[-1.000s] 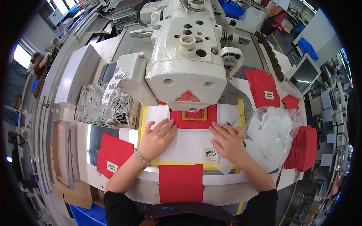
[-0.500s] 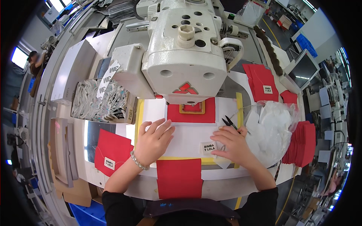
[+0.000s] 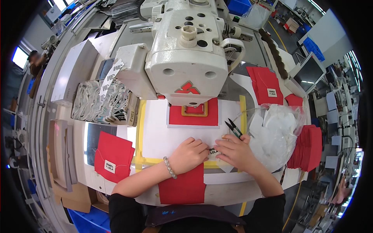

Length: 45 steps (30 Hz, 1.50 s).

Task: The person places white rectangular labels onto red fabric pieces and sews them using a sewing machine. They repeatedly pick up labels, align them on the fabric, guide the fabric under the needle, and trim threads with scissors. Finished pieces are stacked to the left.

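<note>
My left hand (image 3: 191, 154), with a beaded bracelet at its wrist, has its fingers pinched at the left edge of a small white label (image 3: 213, 151) with black lettering. Over the label's right side lie the fingers of my right hand (image 3: 236, 154), which also keeps black thread snips (image 3: 234, 129) in its grasp, blades pointing away from me. Both hands partly cover the label. Beyond them, a red fabric piece (image 3: 211, 119) lies beneath the yellow clamp (image 3: 206, 110) of a white sewing machine (image 3: 186, 58). Another red piece (image 3: 180, 190) lies at the table's near edge, partly under my left forearm.
To the left are a box of crumpled labels (image 3: 101, 103) and labelled red pieces (image 3: 112, 151). To the right stand a clear bag of white pieces (image 3: 274, 136), a red fabric stack (image 3: 307, 149) and a small screen (image 3: 309, 73). Labelled red pieces (image 3: 264, 83) lie at the back right.
My left hand has moved right and nearer to me, from open over the white sheet to pinched at the label. My right hand has shifted slightly over the label, still with the snips.
</note>
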{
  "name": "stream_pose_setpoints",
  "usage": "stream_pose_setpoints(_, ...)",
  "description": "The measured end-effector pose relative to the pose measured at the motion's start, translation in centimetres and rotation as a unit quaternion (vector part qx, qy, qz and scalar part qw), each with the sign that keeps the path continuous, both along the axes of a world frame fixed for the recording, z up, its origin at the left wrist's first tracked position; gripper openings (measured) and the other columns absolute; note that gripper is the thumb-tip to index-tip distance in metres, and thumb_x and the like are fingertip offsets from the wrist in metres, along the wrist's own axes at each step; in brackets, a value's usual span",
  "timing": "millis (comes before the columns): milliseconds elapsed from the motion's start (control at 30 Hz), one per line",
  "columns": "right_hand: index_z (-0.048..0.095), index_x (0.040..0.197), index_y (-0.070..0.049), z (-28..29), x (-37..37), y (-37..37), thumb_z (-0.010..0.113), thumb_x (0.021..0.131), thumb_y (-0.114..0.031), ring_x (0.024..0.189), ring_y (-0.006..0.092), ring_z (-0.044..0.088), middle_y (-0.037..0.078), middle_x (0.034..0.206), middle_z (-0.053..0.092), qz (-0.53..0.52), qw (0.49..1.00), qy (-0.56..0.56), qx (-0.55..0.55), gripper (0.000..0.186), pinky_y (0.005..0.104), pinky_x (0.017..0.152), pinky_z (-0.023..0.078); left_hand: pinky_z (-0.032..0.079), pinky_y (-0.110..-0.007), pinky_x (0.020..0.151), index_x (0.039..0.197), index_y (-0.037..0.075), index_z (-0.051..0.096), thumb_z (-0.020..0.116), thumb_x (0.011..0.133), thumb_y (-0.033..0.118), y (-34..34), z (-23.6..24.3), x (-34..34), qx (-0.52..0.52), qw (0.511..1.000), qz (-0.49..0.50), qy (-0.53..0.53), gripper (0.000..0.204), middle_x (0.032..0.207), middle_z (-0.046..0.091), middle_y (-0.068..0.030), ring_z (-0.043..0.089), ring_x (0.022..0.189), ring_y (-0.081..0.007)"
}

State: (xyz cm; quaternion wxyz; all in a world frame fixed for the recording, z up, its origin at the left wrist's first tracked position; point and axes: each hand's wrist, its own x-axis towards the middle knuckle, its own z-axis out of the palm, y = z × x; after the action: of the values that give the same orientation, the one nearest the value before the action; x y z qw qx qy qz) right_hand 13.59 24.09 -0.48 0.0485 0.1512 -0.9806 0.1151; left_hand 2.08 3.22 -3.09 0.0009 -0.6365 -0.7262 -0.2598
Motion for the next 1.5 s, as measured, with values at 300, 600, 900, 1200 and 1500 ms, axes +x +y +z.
stream_pose_setpoints(300,0.067,0.096,-0.015,-0.9,-1.7,0.5,0.074,0.079,-0.022,0.089,0.0108,0.058,-0.005,0.112,0.064,0.033,0.996,0.078,-0.003,0.020,0.0347,0.078,0.032,0.047,-0.029,0.071,0.089,0.009,0.067,0.069,0.076,0.013,0.3,-0.1,-0.4,0.036,0.999,0.022,0.027,0.014,0.095,0.065,0.0001,0.061,0.082,-0.0157)
stream_pose_setpoints(600,0.065,0.100,-0.004,4.2,-6.5,-1.6,0.071,0.085,-0.009,0.068,0.0114,0.065,0.007,0.099,0.067,-0.176,0.877,-0.159,-0.418,0.017,0.0247,0.059,0.046,0.051,-0.030,0.048,0.091,0.005,0.067,0.069,0.083,0.003,0.0,2.7,-4.6,0.210,0.957,0.151,-0.131,0.009,0.080,0.068,-0.0063,0.065,0.060,-0.0225)
stream_pose_setpoints(900,0.069,0.096,-0.004,-1.1,-10.8,-1.1,0.069,0.083,-0.004,0.085,0.0227,0.069,0.009,0.101,0.069,-0.016,0.954,0.061,-0.294,0.013,0.0310,0.070,0.055,0.056,-0.028,0.059,0.102,0.006,0.070,0.066,0.078,-0.002,-1.1,-0.3,-8.4,0.120,0.986,0.118,-0.016,0.026,0.098,0.070,-0.0060,0.068,0.070,-0.0209)
stream_pose_setpoints(1200,0.068,0.093,-0.004,-3.6,-12.0,-0.3,0.068,0.081,-0.009,0.082,0.0269,0.066,0.008,0.107,0.067,0.024,0.977,0.146,-0.154,0.013,0.0355,0.073,0.055,0.058,-0.029,0.072,0.108,0.006,0.069,0.064,0.077,0.008,-1.4,-1.4,-8.3,0.062,0.979,0.094,0.171,0.031,0.115,0.066,-0.0053,0.065,0.102,-0.0168)
stream_pose_setpoints(1500,0.068,0.092,-0.003,-3.5,-12.7,-0.4,0.070,0.077,-0.007,0.080,0.0271,0.065,0.008,0.099,0.067,0.027,0.975,0.156,-0.153,0.016,0.0363,0.071,0.055,0.053,-0.034,0.089,0.114,0.003,0.066,0.068,0.079,0.017,-1.1,-1.2,-7.7,0.040,0.977,0.092,0.190,0.038,0.117,0.065,-0.0107,0.062,0.109,-0.0243)
